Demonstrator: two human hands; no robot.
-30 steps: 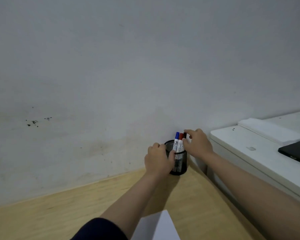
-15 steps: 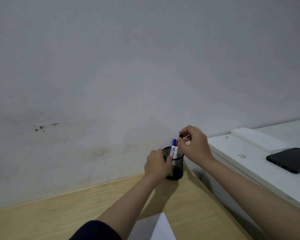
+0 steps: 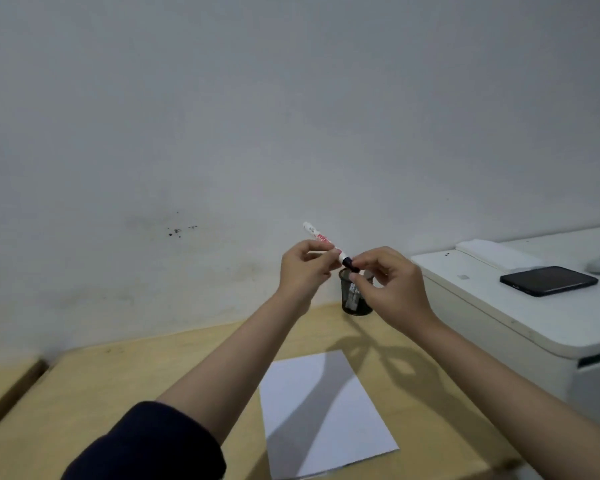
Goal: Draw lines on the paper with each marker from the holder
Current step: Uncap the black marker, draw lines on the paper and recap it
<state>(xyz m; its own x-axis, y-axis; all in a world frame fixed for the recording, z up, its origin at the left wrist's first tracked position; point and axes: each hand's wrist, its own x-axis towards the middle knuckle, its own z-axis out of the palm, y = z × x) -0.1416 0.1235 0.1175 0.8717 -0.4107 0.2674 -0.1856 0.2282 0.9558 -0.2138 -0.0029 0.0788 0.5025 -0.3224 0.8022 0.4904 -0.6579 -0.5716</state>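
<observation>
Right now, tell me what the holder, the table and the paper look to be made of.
Holder: seems black metal mesh; markers show through its wall. Table: pale wood or wood-look laminate, matte, with faint grain; which one is unclear. Paper: thin plain white sheet, matte, lying flat.

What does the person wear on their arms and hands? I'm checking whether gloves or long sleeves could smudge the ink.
No gloves: the left hand and right hand are bare. The left arm has a dark navy sleeve pushed up past the forearm; no sleeve shows on the right arm.
</observation>
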